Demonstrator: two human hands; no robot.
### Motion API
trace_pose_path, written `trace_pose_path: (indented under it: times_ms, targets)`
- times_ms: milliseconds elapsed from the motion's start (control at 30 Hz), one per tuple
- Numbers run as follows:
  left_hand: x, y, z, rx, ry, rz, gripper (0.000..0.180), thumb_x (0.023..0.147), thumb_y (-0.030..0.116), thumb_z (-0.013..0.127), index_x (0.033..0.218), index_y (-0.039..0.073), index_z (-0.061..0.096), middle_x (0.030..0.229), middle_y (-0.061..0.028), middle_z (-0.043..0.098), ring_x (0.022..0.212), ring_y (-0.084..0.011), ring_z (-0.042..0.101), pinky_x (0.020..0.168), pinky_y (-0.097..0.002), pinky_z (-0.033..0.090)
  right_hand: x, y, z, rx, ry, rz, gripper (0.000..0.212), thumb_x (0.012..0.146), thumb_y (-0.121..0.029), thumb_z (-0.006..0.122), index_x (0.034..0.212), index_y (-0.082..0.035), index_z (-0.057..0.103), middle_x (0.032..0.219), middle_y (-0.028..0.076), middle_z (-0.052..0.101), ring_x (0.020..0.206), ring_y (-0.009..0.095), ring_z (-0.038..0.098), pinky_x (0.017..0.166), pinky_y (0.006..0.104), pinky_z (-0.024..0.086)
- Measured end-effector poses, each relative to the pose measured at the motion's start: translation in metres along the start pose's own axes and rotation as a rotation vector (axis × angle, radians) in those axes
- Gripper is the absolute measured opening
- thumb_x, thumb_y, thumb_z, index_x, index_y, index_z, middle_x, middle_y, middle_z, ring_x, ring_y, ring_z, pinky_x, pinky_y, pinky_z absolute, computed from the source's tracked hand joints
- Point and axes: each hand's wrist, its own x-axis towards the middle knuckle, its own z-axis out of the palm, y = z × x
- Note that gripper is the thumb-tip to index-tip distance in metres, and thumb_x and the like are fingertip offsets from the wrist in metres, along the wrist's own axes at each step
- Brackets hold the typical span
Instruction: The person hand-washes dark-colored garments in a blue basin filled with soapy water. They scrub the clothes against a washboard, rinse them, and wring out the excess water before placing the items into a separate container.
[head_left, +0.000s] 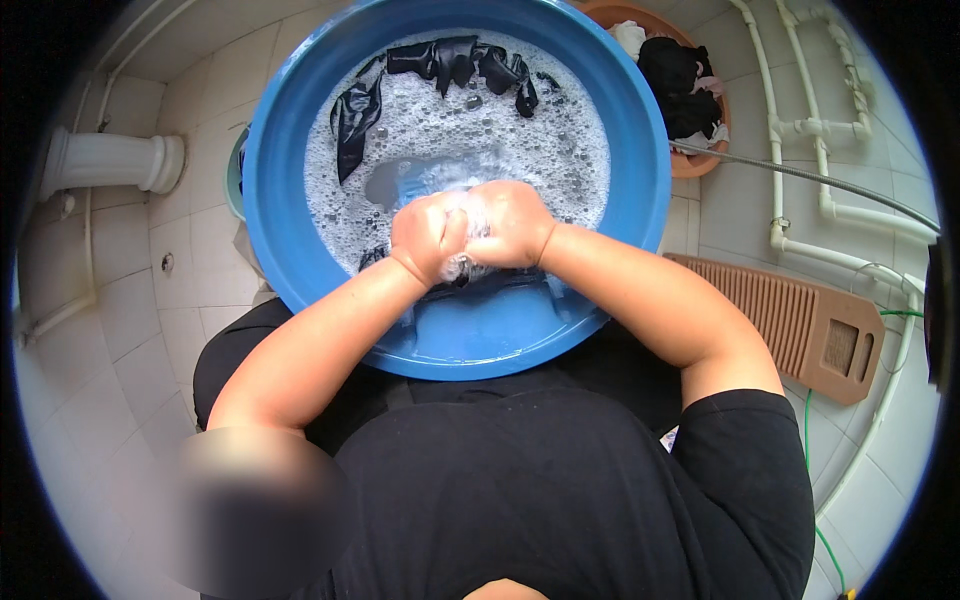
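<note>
item (460,270) between left hand (426,230), right hand (514,220): mostly hidden, unclear

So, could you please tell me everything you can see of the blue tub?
The blue tub is round, open-topped and apparently smooth plastic, its near inner wall bare and shiny. Foamy water partly fills it, with black cloth along the far side. The left hand and right hand meet over its near half. What it stands on is hidden.

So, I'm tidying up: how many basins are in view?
3: a large blue basin in the middle, an orange basin at upper right, and apparently a teal basin, mostly hidden by the blue one's left side. Others may be hidden.
</note>
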Motion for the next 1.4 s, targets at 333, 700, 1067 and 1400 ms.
trace_pose_path:
  times_ms: [333, 700, 1067, 1400]
  targets:
    - [0.01, -0.002, -0.007, 0.088, -0.034, -0.198, 0.04, 0.089, 0.039, 0.037, 0.079, 0.007, 0.059, 0.081, -0.0178, 0.061, 0.079, -0.0374, 0.057, 0.067, -0.0447, 0.043, 0.016, 0.002, -0.006, 0.111, -0.076, 0.144, 0.042, 0.066, -0.046, 0.06, 0.085, -0.009, 0.066, 0.085, 0.019, 0.062, 0.08, 0.034, 0.059, 0.071, 0.0386, 0.047]
    - [-0.001, 0.028, -0.128, -0.515, 0.107, -0.966, 0.064, 0.084, 0.05, 0.05, 0.123, 0.0, 0.046, 0.132, -0.0202, 0.042, 0.121, -0.0341, 0.041, 0.094, -0.0553, 0.035, 0.038, 0.008, -0.023, 0.306, 0.698, 0.551, 0.064, 0.074, -0.05, 0.065, 0.104, 0.005, 0.056, 0.114, 0.023, 0.052, 0.104, 0.032, 0.052, 0.092, 0.0379, 0.041]
    - [-0.008, -0.003, -0.103, 0.659, -0.498, -0.488, 0.061, 0.083, 0.041, 0.056, 0.134, 0.011, 0.038, 0.147, -0.0124, 0.019, 0.136, -0.0327, 0.014, 0.102, -0.0583, 0.024, 0.113, -0.036, 0.04, -0.639, -0.052, 0.027, 0.056, 0.071, -0.048, 0.063, 0.122, -0.029, 0.053, 0.134, 0.011, 0.038, 0.124, 0.034, 0.034, 0.093, 0.0511, 0.034]
    - [0.005, -0.032, -0.094, 0.519, -0.469, -0.492, 0.066, 0.081, 0.04, 0.058, 0.135, 0.01, 0.035, 0.148, -0.0163, 0.011, 0.136, -0.0345, 0.012, 0.102, -0.0616, 0.019, 0.18, 0.027, 0.013, -0.351, -0.392, 0.277, 0.066, 0.076, -0.051, 0.057, 0.133, -0.021, 0.041, 0.135, 0.015, 0.042, 0.126, 0.03, 0.037, 0.105, 0.0385, 0.027]
